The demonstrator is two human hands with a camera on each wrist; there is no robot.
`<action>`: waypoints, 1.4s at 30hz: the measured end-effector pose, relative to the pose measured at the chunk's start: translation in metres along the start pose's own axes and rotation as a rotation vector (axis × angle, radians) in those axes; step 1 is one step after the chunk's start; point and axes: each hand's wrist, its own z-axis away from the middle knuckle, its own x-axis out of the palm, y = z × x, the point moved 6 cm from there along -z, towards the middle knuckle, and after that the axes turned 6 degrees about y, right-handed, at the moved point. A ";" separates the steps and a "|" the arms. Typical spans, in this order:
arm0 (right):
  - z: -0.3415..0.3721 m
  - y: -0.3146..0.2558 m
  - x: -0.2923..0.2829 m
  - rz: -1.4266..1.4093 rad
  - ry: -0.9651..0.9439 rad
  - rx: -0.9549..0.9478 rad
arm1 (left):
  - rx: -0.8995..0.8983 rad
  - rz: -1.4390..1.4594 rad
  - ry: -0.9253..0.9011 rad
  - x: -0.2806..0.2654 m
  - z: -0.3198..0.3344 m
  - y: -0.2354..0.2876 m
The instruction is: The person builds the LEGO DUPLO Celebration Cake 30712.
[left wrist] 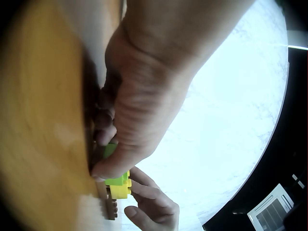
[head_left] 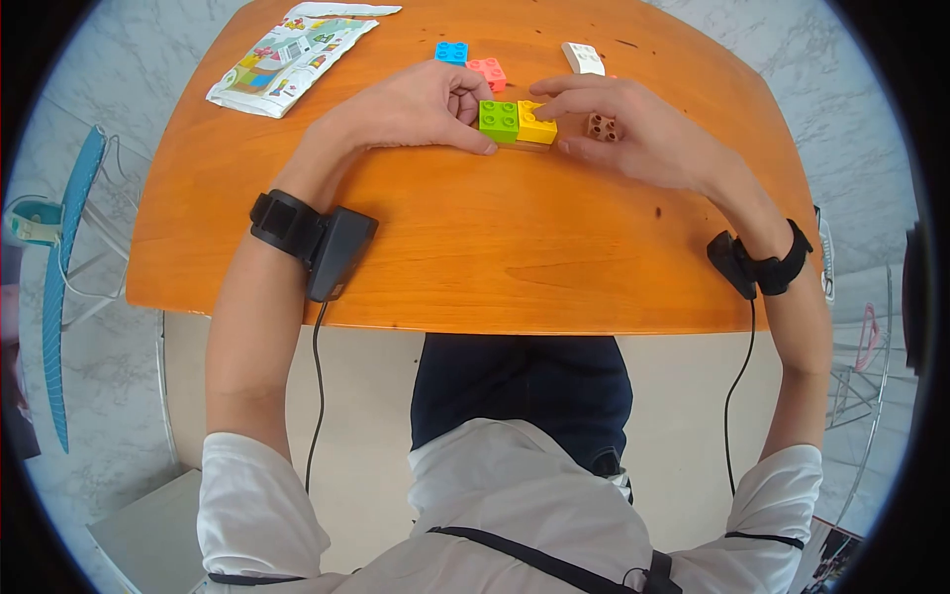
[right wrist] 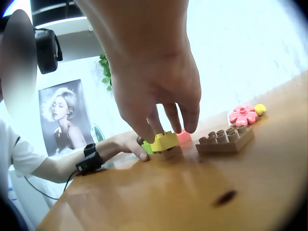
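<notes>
- Taking the brick pair as the hub of a clock, with 12 at the table edge farthest from the seat.
- At the hub, on an orange-brown wooden table [head_left: 445,243]: a lime-green, square plastic brick [head_left: 499,121] with four studs on top, side by side with a bright yellow, studded plastic brick [head_left: 535,123].
- Directly beneath the two, a low brown plastic base [right wrist: 169,154], mostly hidden.
- At 9 o'clock, pinching the green brick between thumb and curled fingers with the left hand [head_left: 430,107]; spread no wider than the brick.
- At 3 o'clock, touching the yellow brick with a fingertip of the right hand [head_left: 645,129]; fingers loosely extended, thumb apart from them, nothing clasped. Cannot tell the pressure.
- Also at 3 o'clock, partly covered by the right hand in the head view: a flat brown plastic plate [right wrist: 226,140] with rows of studs, apart from the pair.
- Near 11 o'clock, a coral-red plastic brick [head_left: 487,71], with a bright blue, four-studded plastic brick [head_left: 452,52] just beyond.
- Between 1 and 2, a white plastic piece [head_left: 584,57].
- Between 9 and 10, well apart, a white printed packet [head_left: 295,57].
- In the right wrist view, at 1 o'clock from the brown plate, a pink plastic flower [right wrist: 242,115].
</notes>
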 end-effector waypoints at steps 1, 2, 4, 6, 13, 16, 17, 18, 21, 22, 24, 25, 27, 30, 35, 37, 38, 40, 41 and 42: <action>-0.003 0.003 0.000 -0.007 0.006 0.002 | 0.001 0.026 0.003 0.001 -0.001 -0.001; -0.006 0.005 0.000 -0.005 0.007 -0.022 | 0.001 0.053 0.008 0.001 -0.001 -0.002; -0.009 -0.002 -0.003 -0.007 0.013 -0.045 | -0.012 0.049 0.004 0.001 -0.001 -0.003; -0.013 -0.005 -0.007 -0.076 -0.145 0.342 | -0.022 0.047 0.004 0.001 -0.001 -0.003; -0.014 0.021 0.005 -0.060 0.010 0.197 | -0.030 0.039 -0.055 0.000 0.001 0.001; -0.009 -0.001 0.002 0.030 -0.048 0.055 | -0.021 0.082 -0.063 -0.001 0.000 0.002; -0.008 -0.005 0.001 0.032 -0.032 0.061 | -0.015 0.115 -0.039 0.000 0.001 0.001; -0.007 -0.007 0.000 0.035 -0.012 0.071 | -0.017 0.114 -0.045 0.001 0.001 0.001; -0.013 -0.014 0.005 0.016 -0.029 0.096 | -0.042 0.084 -0.071 0.000 0.001 0.002; -0.013 -0.011 0.006 0.012 -0.029 0.094 | -0.032 0.108 -0.058 0.001 0.001 0.003; -0.016 -0.008 -0.002 0.019 0.132 -0.002 | -0.023 0.131 -0.044 0.001 0.001 0.004; -0.016 -0.009 -0.002 0.019 0.132 -0.003 | -0.030 0.105 -0.042 0.001 0.000 0.003; -0.015 -0.004 0.001 -0.073 0.086 0.138 | -0.036 0.079 -0.042 0.002 0.000 0.002; -0.012 0.002 0.006 -0.155 0.156 0.142 | 0.001 0.049 -0.049 0.005 0.001 0.002; -0.012 0.015 0.003 -0.401 0.163 0.207 | 0.001 0.052 -0.019 0.003 -0.001 -0.001; -0.010 0.006 0.003 -0.259 0.170 0.184 | -0.009 0.027 -0.017 0.002 -0.002 -0.002; -0.010 -0.003 0.007 -0.165 0.132 0.140 | -0.018 0.002 -0.016 0.001 -0.002 -0.003; -0.007 -0.012 0.009 -0.073 0.096 0.096 | -0.006 0.009 -0.020 0.002 -0.002 -0.003; -0.004 -0.015 0.008 -0.049 0.097 0.072 | 0.007 0.016 -0.024 0.003 -0.001 -0.002; -0.003 -0.017 0.007 -0.023 0.097 0.047 | 0.007 0.016 -0.026 0.003 -0.001 -0.002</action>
